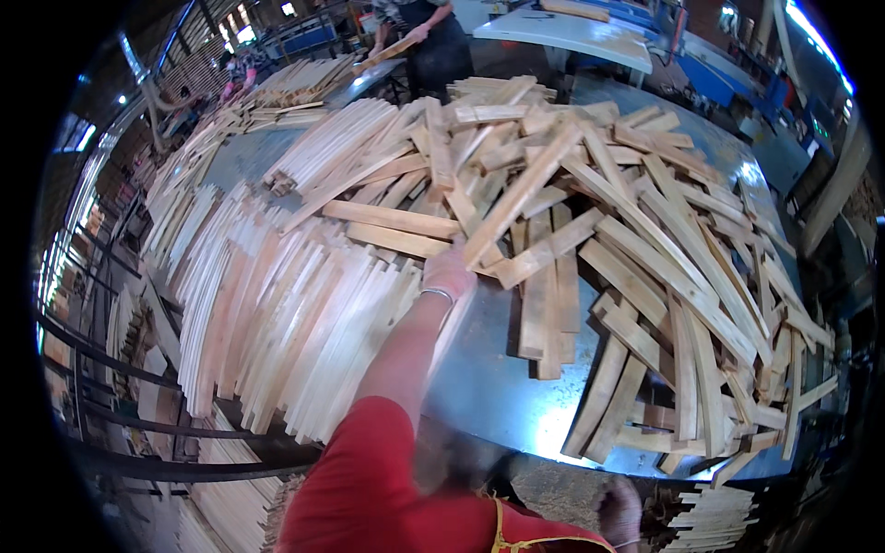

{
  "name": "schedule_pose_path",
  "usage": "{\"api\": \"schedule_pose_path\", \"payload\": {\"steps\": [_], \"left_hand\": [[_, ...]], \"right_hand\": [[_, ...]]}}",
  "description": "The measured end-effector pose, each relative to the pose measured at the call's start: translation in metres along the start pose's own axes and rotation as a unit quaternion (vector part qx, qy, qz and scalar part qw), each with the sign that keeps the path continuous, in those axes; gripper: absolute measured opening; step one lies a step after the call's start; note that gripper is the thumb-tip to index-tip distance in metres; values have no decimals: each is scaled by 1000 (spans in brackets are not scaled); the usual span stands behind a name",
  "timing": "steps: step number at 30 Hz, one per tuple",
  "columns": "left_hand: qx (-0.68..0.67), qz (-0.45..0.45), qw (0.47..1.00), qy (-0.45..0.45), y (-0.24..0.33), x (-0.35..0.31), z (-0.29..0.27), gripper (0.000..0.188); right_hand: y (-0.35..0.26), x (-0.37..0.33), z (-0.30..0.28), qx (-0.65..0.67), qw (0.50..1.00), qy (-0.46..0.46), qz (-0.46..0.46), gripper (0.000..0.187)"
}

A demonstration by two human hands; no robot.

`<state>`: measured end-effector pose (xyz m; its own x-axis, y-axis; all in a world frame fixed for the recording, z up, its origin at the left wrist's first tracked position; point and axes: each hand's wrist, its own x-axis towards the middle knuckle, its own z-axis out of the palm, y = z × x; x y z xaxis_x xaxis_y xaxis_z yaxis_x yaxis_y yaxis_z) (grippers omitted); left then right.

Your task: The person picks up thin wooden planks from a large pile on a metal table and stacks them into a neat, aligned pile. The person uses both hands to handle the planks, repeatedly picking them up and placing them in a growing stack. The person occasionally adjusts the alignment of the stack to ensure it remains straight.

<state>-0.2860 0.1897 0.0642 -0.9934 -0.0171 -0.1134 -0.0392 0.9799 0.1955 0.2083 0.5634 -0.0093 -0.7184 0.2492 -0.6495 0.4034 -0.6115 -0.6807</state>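
Observation:
My left hand (446,271) reaches forward over the table, its fingers closed around the far end of a pale wooden strip (455,319) beside my forearm. That strip lies at the right end of a row of similar strips (304,323) set side by side. Just beyond the hand, two more strips (392,217) lie crosswise, and the tip of a slanted strip (525,195) from the heap comes close to the fingers. Low at my right side hangs my right hand (619,512), away from the table; its fingers are dark and blurred.
A large jumbled heap of wooden strips (645,230) covers the table's middle and right, some overhanging the near edge. Bare metal tabletop (489,369) shows before it. Dark rails (138,369) run at left. At the far side a person (433,46) holds a board. More strips (710,521) are stacked below.

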Motion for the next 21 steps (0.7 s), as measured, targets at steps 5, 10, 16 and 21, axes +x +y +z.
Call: {"api": "schedule_pose_path", "payload": {"steps": [5,10,16,21], "left_hand": [[-315,106,940,72,-54,-46,-15,58],[-407,35,912,-23,-50,-254,-17,44],[-133,222,892,-370,-117,-374,68,36],[-98,236,966,36,-127,-310,42,70]], "right_hand": [[-17,-4,144,-225,974,-36,3,44],[-3,36,241,-217,962,-149,-76,67],[91,89,329,-441,887,-129,-47,98],[111,91,353,-651,711,-261,-56,92]]}}
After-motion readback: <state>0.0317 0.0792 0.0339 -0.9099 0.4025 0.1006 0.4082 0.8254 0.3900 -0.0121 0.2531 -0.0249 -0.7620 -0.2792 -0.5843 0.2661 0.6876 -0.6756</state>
